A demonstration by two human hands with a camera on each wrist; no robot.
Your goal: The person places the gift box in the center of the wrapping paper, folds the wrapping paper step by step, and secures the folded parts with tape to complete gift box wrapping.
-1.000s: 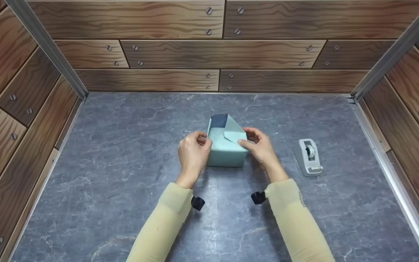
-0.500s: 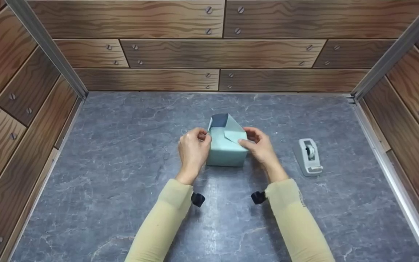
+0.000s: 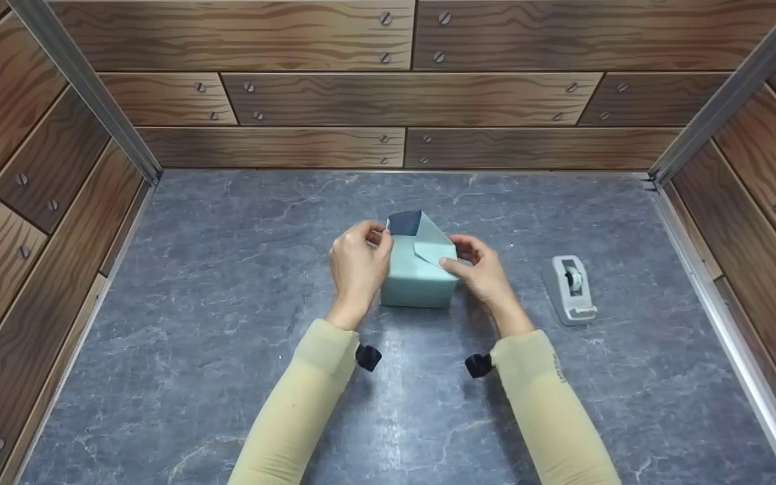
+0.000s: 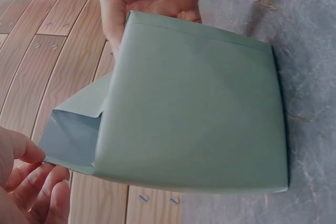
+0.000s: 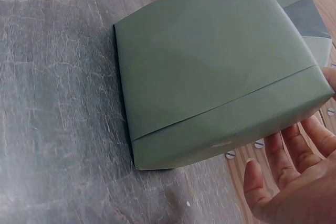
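Note:
A box wrapped in pale green paper (image 3: 418,289) stands on the grey marbled table. At its far end the wrapping paper (image 4: 73,135) rises as a loose flap, its dark blue-grey inner side showing. My left hand (image 3: 359,266) pinches the left edge of this flap between thumb and fingers, also seen in the left wrist view. On the other side, my right hand (image 3: 486,273) holds the box's right side. Its thumb presses a folded triangle of paper down on top, while the fingers (image 5: 302,148) lie along the side.
To the right of the box stands a pale grey tape dispenser (image 3: 571,291) with a roll in it. Wood-patterned walls (image 3: 334,148) with metal corner strips enclose the table at the back and both sides.
My left hand has slid away from me along the box's left edge, up to the raised flap. The right hand and the box have stayed in place.

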